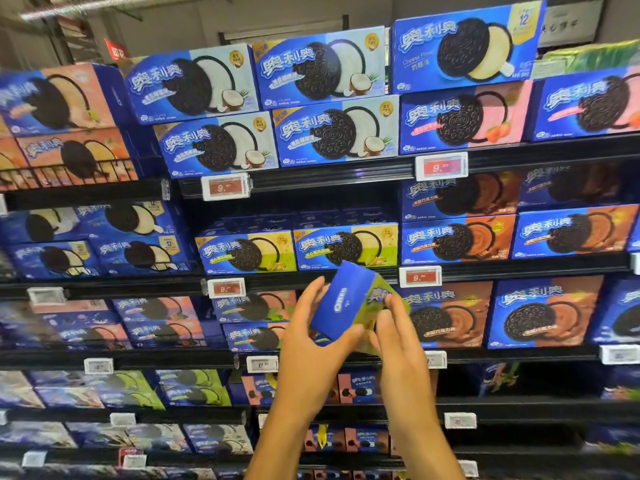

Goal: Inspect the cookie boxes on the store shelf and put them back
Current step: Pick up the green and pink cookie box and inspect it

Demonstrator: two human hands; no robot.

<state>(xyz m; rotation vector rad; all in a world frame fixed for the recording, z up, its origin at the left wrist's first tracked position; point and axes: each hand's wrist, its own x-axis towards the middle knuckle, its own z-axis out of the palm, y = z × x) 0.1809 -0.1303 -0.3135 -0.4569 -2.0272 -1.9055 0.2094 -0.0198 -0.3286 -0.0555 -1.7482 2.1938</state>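
Black store shelves (311, 178) fill the view, stacked with blue Oreo cookie boxes showing large dark sandwich cookies. The top right box (464, 46) reads "Cheese Flavor" and "12". White and red price tags (441, 169) show "9". In front of the middle shelves, tilted, is a held cookie box (341, 301), its blue end panel printed "OREO" and its face green. The left hand (311, 327) grips its blue end; the right hand (394, 327) pinches its green face.
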